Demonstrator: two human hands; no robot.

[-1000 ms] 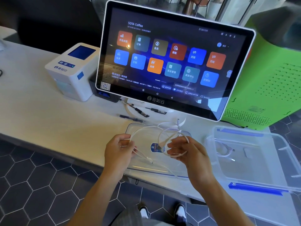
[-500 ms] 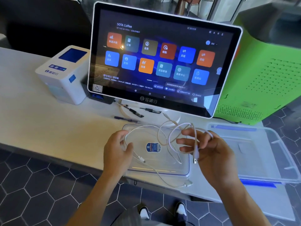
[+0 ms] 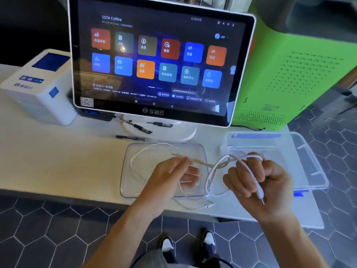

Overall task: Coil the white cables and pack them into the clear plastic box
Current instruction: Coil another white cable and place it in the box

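A thin white cable (image 3: 211,176) stretches between both hands above the table's front edge. My left hand (image 3: 172,176) pinches one end of it, the plug poking out past the fingers. My right hand (image 3: 258,180) grips coiled loops of the cable in a fist, with a plug hanging below the fist. More slack loops lie on the clear flat lid (image 3: 135,190) under my left hand and trail over its front edge. The clear plastic box (image 3: 313,167) stands open just right of my right hand.
A large touchscreen terminal (image 3: 160,60) stands behind the lid on a white round base. A white receipt printer (image 3: 38,89) sits at the left, a green perforated cabinet (image 3: 293,74) at the right. Pens (image 3: 135,128) lie under the screen. Dark hexagon floor tiles lie below the table edge.
My right hand has moved right toward the box and closed into a fist round the loops. My left hand shifted right over the lid, pulling the cable taut between the hands.
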